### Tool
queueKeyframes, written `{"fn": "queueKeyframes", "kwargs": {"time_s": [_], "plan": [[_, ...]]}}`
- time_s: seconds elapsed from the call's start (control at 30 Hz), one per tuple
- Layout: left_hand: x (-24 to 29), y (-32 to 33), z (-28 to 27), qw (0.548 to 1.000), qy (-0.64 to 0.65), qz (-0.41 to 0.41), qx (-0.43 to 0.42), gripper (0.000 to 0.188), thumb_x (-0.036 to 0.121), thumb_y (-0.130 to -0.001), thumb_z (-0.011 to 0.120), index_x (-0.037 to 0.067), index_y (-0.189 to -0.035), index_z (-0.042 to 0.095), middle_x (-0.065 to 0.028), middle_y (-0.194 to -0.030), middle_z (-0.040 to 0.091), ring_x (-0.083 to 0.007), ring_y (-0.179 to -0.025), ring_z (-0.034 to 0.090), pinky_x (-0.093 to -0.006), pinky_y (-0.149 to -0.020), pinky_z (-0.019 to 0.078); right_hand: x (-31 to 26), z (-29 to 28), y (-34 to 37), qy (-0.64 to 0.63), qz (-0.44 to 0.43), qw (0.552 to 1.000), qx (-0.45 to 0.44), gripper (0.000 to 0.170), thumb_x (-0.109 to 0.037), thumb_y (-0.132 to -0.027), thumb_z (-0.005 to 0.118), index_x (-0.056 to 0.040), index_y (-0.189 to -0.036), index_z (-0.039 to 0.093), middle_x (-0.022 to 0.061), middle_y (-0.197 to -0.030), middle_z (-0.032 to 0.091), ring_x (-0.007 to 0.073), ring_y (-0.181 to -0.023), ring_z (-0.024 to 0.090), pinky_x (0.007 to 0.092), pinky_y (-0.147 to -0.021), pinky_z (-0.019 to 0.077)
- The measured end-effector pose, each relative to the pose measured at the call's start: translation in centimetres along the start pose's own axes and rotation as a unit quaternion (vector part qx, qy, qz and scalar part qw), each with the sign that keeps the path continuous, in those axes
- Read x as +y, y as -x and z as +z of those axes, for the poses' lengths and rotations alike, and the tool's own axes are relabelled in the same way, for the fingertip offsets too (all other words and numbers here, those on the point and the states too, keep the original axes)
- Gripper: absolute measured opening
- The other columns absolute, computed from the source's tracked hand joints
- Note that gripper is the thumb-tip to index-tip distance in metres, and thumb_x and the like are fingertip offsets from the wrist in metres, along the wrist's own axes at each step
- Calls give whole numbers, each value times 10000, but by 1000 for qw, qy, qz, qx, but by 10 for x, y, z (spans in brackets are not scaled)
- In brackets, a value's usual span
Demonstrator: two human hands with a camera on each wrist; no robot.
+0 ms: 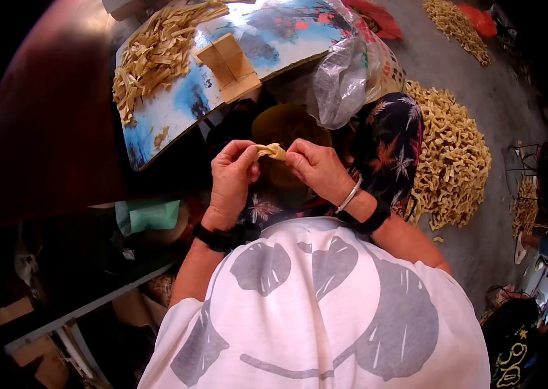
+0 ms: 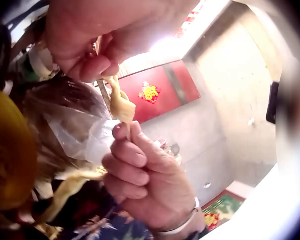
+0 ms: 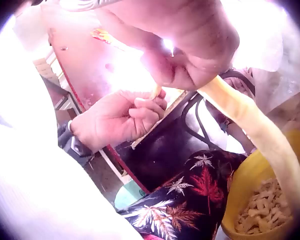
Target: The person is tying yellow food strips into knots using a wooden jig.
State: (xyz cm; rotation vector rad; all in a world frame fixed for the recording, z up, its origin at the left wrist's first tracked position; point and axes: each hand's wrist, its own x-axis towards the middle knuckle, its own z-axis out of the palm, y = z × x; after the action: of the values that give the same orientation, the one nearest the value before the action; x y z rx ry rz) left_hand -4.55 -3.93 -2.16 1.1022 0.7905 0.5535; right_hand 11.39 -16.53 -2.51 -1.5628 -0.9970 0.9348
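Observation:
A pale yellow, soft-looking strip [image 1: 269, 152] is twisted into a knot between the two hands, above the lap. My left hand [image 1: 228, 181] pinches one end with thumb and forefinger. On the other side, my right hand [image 1: 324, 170] grips the strip close beside the knot. The left wrist view shows the knot [image 2: 123, 106] hanging between both sets of fingertips. A long loose tail of the strip [image 3: 257, 127] curves down from the right hand in the right wrist view. Below that tail stands a yellow bowl [image 3: 242, 187] holding many small knotted pieces.
Ahead, a painted board [image 1: 183, 107] bears a heap of loose strips [image 1: 157, 48] and a wooden block [image 1: 230, 68]. A clear plastic bag [image 1: 340, 81] hangs at its right edge. Knotted pieces form a large pile [image 1: 449, 155] on the floor at right, with another pile [image 1: 457, 29] farther off.

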Motion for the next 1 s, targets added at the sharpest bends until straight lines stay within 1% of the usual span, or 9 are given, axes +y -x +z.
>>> {"fn": "queueKeyframes", "kwargs": {"time_s": [0.07, 0.2, 0.3, 0.47, 0.53, 0.63, 0.8, 0.9, 1.0], "plan": [[-1, -2, 4, 982, 179, -55, -10, 196, 118, -938, 644, 17, -1102, 610, -38, -899, 634, -92, -700, 573, -224, -615, 468, -4, 5, -1, 30, -21, 998, 50, 154, -158, -943, 577, -12, -900, 594, 112, -671, 632, 260, -610, 627, 347, -561, 474], [-14, 9, 20, 978, 175, -101, -57, 255, 165, -941, 646, 31, -1153, 603, -65, -1033, 661, -165, -957, 627, -301, -863, 503, 4, 21, -5, 156, -139, 969, 128, 125, -162, -927, 593, -38, -922, 598, 151, -748, 635, 346, -683, 633, 404, -589, 492], [-19, 2, 21, 990, 128, -21, -61, 228, 159, -945, 641, 29, -1131, 615, -58, -1069, 666, -161, -988, 626, -312, -877, 502, 7, 32, -2, 194, -193, 952, 138, 116, -172, -910, 611, -58, -934, 605, 146, -803, 629, 354, -727, 633, 433, -618, 498], [-22, 2, 15, 985, -153, 74, -43, 207, 63, -910, 665, -16, -1095, 615, 8, -930, 661, -53, -836, 594, -202, -775, 486, 6, 16, -25, 81, -118, 985, 100, 244, -237, -901, 648, -45, -1050, 657, 122, -891, 653, 302, -766, 658, 368, -668, 519], [-17, 5, 20, 983, -161, 64, -63, 201, 57, -901, 668, -8, -1085, 622, 11, -930, 662, -47, -846, 588, -202, -781, 482, 15, 16, -30, 9, -119, 992, 48, 249, -232, -921, 620, -22, -1044, 676, 124, -903, 683, 277, -797, 684, 335, -700, 528], [-17, 9, 19, 986, -149, 40, -57, 174, 54, -887, 675, 14, -1053, 641, 14, -921, 658, -42, -828, 573, -197, -765, 474, 15, 17, -35, -68, -25, 992, 105, 237, -223, -938, 593, -16, -1012, 685, 124, -827, 690, 287, -756, 687, 339, -698, 534], [-18, 8, 13, 988, -150, 43, -18, 101, 77, -920, 648, 11, -996, 647, 24, -858, 638, -48, -791, 562, -195, -735, 466, -9, 7, -29, -55, 24, 997, 38, 203, -210, -907, 650, -12, -953, 660, 91, -767, 688, 151, -685, 670, 286, -635, 528], [-5, 8, 18, 986, -155, 50, -37, 113, 120, -949, 624, 15, -976, 658, 46, -779, 603, -26, -690, 523, -177, -624, 431, 0, 8, -33, -88, -4, 996, -4, 203, -197, -861, 716, -24, -942, 647, 33, -748, 665, 83, -640, 617, 252, -580, 505], [4, 11, 9, 995, -23, -62, -70, 139, 162, -977, 593, 38, -955, 654, 88, -638, 441, 0, -525, 340, -168, -474, 281, 9, 10, -39, -123, -2, 992, -3, 195, -175, -839, 737, -39, -941, 643, -14, -726, 626, 55, -601, 565, 219, -529, 463]]}}
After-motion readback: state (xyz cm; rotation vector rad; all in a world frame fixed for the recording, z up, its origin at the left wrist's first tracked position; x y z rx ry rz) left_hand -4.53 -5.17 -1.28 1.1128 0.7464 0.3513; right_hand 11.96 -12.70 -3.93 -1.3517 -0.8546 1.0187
